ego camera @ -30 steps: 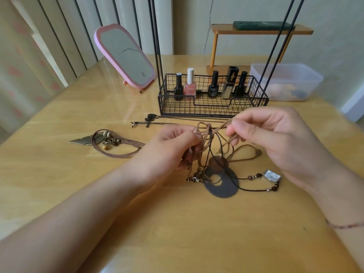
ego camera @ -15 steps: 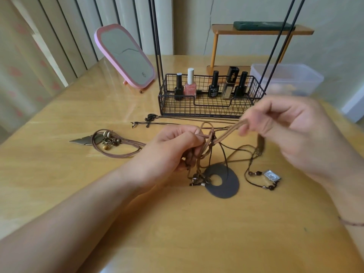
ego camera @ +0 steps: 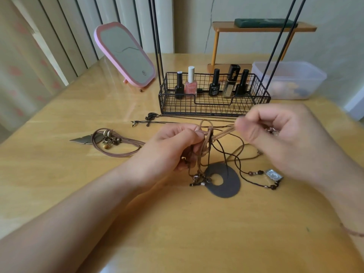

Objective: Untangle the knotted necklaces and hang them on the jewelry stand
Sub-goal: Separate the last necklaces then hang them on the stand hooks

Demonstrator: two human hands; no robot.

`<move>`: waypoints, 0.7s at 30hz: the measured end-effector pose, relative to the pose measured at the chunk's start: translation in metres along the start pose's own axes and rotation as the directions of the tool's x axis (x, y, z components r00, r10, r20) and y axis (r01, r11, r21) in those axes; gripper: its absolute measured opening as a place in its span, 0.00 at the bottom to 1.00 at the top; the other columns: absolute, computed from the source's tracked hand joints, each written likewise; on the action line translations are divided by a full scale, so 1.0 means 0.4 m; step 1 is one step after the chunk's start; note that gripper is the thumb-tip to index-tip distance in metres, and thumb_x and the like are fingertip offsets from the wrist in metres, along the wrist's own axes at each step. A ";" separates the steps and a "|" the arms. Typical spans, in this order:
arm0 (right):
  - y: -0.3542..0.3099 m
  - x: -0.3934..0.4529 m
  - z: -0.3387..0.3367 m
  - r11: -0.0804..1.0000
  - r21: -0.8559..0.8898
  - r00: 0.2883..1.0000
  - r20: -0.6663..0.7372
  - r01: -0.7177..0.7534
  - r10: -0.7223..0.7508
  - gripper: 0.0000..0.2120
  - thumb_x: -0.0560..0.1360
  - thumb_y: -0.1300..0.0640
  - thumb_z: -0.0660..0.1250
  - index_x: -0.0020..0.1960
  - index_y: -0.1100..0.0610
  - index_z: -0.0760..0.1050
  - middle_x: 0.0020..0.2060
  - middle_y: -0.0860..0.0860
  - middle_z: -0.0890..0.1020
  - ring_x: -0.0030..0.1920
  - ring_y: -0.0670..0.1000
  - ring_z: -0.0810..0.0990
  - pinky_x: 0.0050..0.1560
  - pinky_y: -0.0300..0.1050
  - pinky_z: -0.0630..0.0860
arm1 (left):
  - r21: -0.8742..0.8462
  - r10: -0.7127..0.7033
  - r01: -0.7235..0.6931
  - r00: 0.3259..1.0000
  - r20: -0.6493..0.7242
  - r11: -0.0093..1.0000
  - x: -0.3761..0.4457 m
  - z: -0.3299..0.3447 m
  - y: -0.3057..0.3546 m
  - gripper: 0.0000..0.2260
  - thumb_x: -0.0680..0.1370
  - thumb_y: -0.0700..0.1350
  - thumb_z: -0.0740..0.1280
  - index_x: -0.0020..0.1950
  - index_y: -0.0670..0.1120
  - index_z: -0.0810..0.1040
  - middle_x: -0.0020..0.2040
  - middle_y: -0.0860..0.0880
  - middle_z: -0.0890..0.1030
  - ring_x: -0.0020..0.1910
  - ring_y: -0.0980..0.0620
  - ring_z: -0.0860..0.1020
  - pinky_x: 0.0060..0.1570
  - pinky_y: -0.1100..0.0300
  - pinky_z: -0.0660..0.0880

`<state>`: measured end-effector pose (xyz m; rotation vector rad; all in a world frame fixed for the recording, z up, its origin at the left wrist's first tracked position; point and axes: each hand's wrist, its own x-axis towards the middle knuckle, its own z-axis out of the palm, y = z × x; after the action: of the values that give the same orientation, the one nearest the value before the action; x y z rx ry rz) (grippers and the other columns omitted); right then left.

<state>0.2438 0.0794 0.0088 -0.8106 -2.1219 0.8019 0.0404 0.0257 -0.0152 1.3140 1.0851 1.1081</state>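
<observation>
left hand (ego camera: 173, 148) gripping knotted necklaces (ego camera: 208, 138), right hand (ego camera: 283, 138) pinching tan cord (ego camera: 224, 133)

A home dressing corner: a wooden bench (ego camera: 59, 174) carries a pink mirror (ego camera: 126, 56), a wire basket (ego camera: 212, 107) of nail polish bottles (ego camera: 190, 83), and necklaces (ego camera: 116, 142); vertical blinds (ego camera: 65, 36) hang behind.

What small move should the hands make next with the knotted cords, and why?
Probably the right hand should ease its tan cord sideways out of the knot while the left hand pinches the knot, because the tan cord runs taut between them and dark cords hang from the knot.
</observation>
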 end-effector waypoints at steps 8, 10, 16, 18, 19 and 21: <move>-0.010 -0.013 -0.009 0.974 -0.188 0.992 0.022 0.125 -0.123 0.23 0.76 0.36 0.61 0.34 0.52 0.78 0.29 0.53 0.79 0.34 0.53 0.77 0.34 0.45 0.71 | 0.143 0.086 -0.074 0.993 -0.080 0.987 -0.001 0.001 -0.007 0.17 0.80 0.44 0.63 0.30 0.50 0.73 0.29 0.47 0.69 0.28 0.53 0.66 0.25 0.70 0.64; -0.017 -0.020 -0.004 0.972 -0.194 0.988 0.106 0.129 -0.110 0.26 0.75 0.32 0.60 0.34 0.51 0.78 0.28 0.54 0.77 0.31 0.53 0.75 0.33 0.47 0.70 | 0.166 0.110 -0.092 0.989 -0.102 0.982 0.002 0.000 -0.013 0.17 0.80 0.44 0.63 0.31 0.49 0.74 0.29 0.48 0.70 0.28 0.54 0.67 0.26 0.70 0.64; -0.020 -0.022 0.024 0.978 -0.209 0.961 0.266 -0.018 0.074 0.27 0.73 0.30 0.56 0.37 0.53 0.76 0.26 0.55 0.73 0.26 0.52 0.68 0.28 0.48 0.68 | 0.224 0.187 -0.164 0.979 -0.084 0.961 0.008 -0.001 -0.027 0.13 0.78 0.49 0.62 0.35 0.50 0.76 0.29 0.53 0.70 0.30 0.54 0.67 0.29 0.67 0.64; -0.026 -0.020 0.029 0.989 -0.083 0.952 0.271 -0.126 0.144 0.25 0.74 0.31 0.56 0.39 0.52 0.76 0.22 0.54 0.71 0.24 0.54 0.71 0.30 0.55 0.72 | 0.245 0.226 -0.202 0.971 -0.074 0.948 0.006 -0.001 -0.031 0.12 0.79 0.51 0.63 0.35 0.51 0.76 0.30 0.54 0.70 0.30 0.54 0.66 0.29 0.66 0.64; -0.028 -0.019 0.032 0.984 -0.015 0.943 0.281 -0.179 0.176 0.23 0.76 0.34 0.57 0.39 0.52 0.75 0.20 0.52 0.70 0.24 0.55 0.72 0.30 0.57 0.74 | 0.256 0.245 -0.220 0.967 -0.072 0.941 0.005 -0.001 -0.032 0.12 0.79 0.53 0.63 0.36 0.52 0.75 0.30 0.54 0.69 0.30 0.54 0.66 0.29 0.65 0.63; -0.028 -0.019 0.038 0.981 0.014 0.945 0.273 -0.193 0.182 0.19 0.78 0.41 0.57 0.37 0.53 0.74 0.19 0.48 0.68 0.24 0.55 0.72 0.29 0.59 0.76 | 0.285 0.282 -0.252 0.957 -0.069 0.925 0.003 -0.001 -0.033 0.12 0.78 0.55 0.62 0.37 0.53 0.75 0.31 0.54 0.69 0.31 0.55 0.65 0.30 0.64 0.63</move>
<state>0.2327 0.0628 0.0057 -0.9363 -2.2805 1.1077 0.0400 0.0272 -0.0283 1.6757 1.1966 1.2762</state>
